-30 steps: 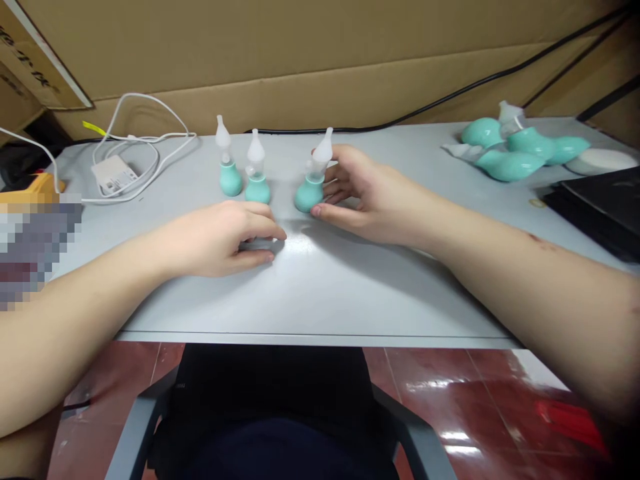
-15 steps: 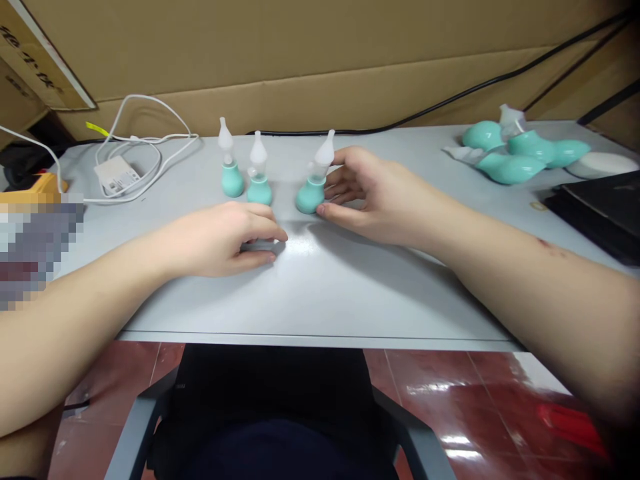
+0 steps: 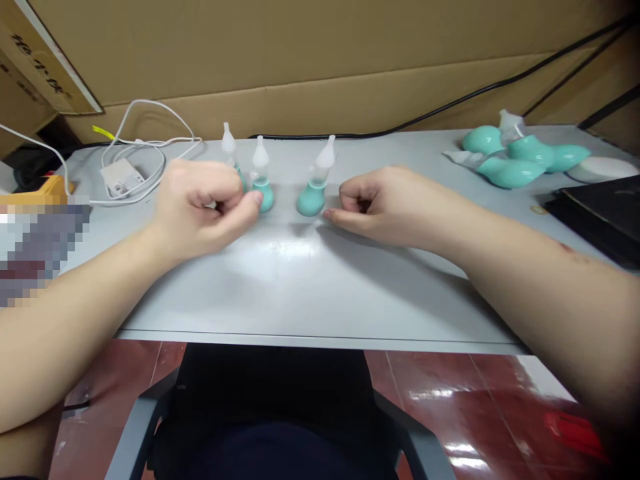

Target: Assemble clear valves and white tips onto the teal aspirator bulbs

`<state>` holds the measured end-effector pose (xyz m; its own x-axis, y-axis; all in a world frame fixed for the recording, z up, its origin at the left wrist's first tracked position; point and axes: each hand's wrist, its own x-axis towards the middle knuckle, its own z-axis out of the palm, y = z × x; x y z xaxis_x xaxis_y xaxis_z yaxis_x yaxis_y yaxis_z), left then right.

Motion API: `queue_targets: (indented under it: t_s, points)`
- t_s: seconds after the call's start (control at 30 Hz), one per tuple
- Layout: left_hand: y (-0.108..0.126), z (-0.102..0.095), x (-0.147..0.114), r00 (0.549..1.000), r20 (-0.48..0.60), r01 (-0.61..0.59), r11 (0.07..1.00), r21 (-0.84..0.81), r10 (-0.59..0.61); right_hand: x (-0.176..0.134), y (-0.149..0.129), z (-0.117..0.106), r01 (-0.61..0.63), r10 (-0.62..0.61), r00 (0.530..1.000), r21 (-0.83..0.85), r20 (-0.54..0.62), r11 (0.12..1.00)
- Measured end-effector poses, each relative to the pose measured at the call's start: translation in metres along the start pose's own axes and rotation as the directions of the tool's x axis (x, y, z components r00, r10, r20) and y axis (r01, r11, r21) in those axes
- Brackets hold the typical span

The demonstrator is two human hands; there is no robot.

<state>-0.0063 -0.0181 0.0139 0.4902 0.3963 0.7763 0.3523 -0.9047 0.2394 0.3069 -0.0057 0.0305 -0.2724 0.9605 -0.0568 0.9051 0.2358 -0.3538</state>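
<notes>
Three nasal aspirators with teal bulbs and whitish nozzles stand on the grey desk [image 3: 300, 287]. The right aspirator [image 3: 311, 199] leans slightly, its nozzle tilting right. Just beside it is my right hand [image 3: 387, 203], fingers curled in and thumb pointing at the bulb, with nothing in its grasp. My left hand [image 3: 203, 207] is curled into a loose fist in front of the other two, and nothing shows inside it. Its thumb tip overlaps the middle aspirator [image 3: 263, 195]; I cannot tell whether they touch. The left aspirator [image 3: 229, 141] is partly hidden behind this hand.
More teal aspirators [image 3: 517, 172] lie on their sides at the back right, near a white rounded object [image 3: 603, 169] and a black flat item [image 3: 605, 210]. A white adapter [image 3: 121, 177] with looped cable sits at the left. Cardboard [image 3: 300, 53] lines the back.
My right hand has drawn back slightly from the right aspirator and curled its fingers. My left hand has risen and moved left, curling up and covering part of the left aspirator.
</notes>
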Motion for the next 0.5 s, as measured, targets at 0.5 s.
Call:
queue_targets:
  t_s: [0.5]
  points:
    - [-0.052,-0.011,-0.014,0.930,-0.229,0.314,0.945,0.089,-0.288,0.005,0.015,0.006,0.172,-0.171,0.981,-0.009,0.095,0.985]
